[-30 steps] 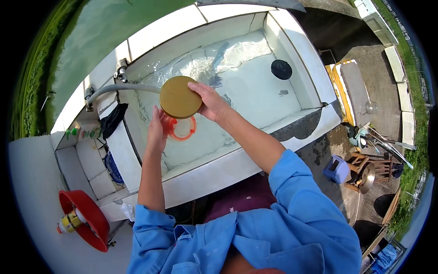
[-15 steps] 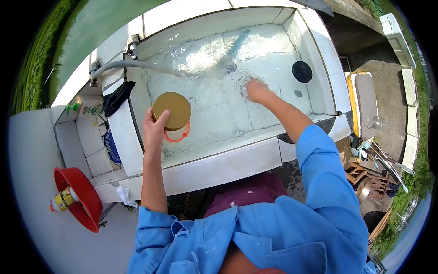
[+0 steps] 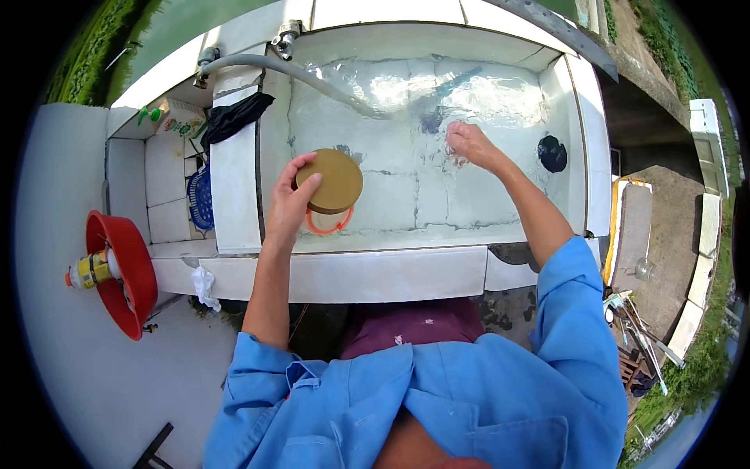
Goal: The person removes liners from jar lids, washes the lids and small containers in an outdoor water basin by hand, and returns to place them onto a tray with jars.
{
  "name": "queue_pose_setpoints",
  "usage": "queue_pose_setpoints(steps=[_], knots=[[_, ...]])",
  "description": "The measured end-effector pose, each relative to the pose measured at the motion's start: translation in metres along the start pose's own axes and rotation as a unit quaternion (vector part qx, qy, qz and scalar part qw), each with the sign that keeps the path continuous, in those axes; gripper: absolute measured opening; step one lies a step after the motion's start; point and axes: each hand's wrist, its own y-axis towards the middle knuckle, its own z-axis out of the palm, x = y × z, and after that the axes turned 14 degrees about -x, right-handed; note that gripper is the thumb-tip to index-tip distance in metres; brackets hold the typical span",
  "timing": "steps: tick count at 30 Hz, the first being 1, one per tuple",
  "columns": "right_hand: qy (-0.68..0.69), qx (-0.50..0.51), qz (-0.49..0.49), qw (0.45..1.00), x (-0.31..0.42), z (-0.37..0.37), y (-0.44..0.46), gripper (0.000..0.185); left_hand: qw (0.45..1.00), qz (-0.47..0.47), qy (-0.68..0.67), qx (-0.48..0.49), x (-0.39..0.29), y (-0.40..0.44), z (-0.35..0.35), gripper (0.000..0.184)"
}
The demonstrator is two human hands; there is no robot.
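Note:
My left hand (image 3: 291,202) grips a round gold-brown lid (image 3: 334,181) by its left edge, thumb on top, above the water of a white-tiled basin (image 3: 367,270). Just below the lid shows part of an orange ring (image 3: 331,225); whether the two are joined is unclear. My right hand (image 3: 471,145) is at the water surface with curled fingers and splashing around it. What those fingers hold, if anything, is hidden. Beyond it a blurred blue-grey strip (image 3: 455,83) lies under the water.
A grey hose (image 3: 312,80) runs from a tap (image 3: 207,64) into the basin. A dark round object (image 3: 552,154) is at the right wall. Black cloth (image 3: 238,119) drapes the left ledge, beside a blue basket (image 3: 201,197). A red basin (image 3: 123,273) hangs at left with a bottle (image 3: 94,268).
The view has shifted, so the basin sits higher and further right. My right hand shows more clearly, with its fingers curled at the surface. My left hand still holds the lid.

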Motion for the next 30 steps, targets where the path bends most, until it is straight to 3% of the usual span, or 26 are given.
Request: queue_pose_setpoints(steps=[1,3,4,5,7,13,15,16,18,19,21,25,30], knots=[[-0.140,0.041,-0.061,0.987,-0.009,-0.001,0.008,0.023,1.000,0.000,-0.016,-0.004,0.003,0.000,0.003,0.030],[-0.373,0.080,-0.239,0.893,-0.054,0.006,0.025,0.028,1.000,0.016,-0.013,0.001,0.008,-0.001,0.008,0.030],[-0.372,0.076,-0.242,0.893,-0.038,0.008,0.013,0.028,1.000,0.029,-0.007,0.002,0.008,-0.002,0.010,0.030],[-0.429,0.090,-0.137,0.888,-0.024,0.015,-0.004,0.032,1.000,0.031,-0.004,0.000,0.007,-0.004,0.012,0.030],[-0.472,0.111,-0.030,0.874,-0.023,0.027,-0.014,0.036,1.000,0.013,-0.009,-0.002,0.003,-0.013,0.016,0.029],[-0.553,0.208,-0.164,0.790,-0.089,0.044,0.008,0.029,0.999,-0.002,-0.026,-0.023,0.010,-0.025,0.010,0.029],[-0.438,0.069,-0.249,0.861,-0.089,0.036,-0.005,0.019,0.999,-0.002,-0.026,-0.035,0.012,-0.028,0.006,0.030],[-0.440,0.074,-0.251,0.859,-0.071,0.033,-0.008,0.019,0.999,-0.002,-0.023,-0.042,0.014,-0.029,0.004,0.030],[-0.443,0.109,-0.069,0.887,-0.020,0.018,-0.013,0.018,0.998,0.006,-0.030,-0.046,0.017,-0.028,0.000,0.030],[-0.448,0.111,-0.068,0.885,-0.008,0.008,-0.014,0.018,0.998,0.016,-0.032,-0.046,0.018,-0.028,0.000,0.029],[-0.227,0.117,0.101,0.961,0.008,-0.018,-0.016,0.017,0.998,0.017,-0.037,-0.048,0.016,-0.029,0.002,0.029],[-0.200,0.200,0.030,0.959,0.037,-0.060,-0.038,0.010,0.997,0.020,-0.052,-0.047,0.014,-0.031,0.011,0.028],[-0.232,0.185,-0.079,0.952,0.045,-0.070,-0.065,0.013,0.998,0.008,-0.056,-0.028,0.014,-0.034,0.026,0.028]])
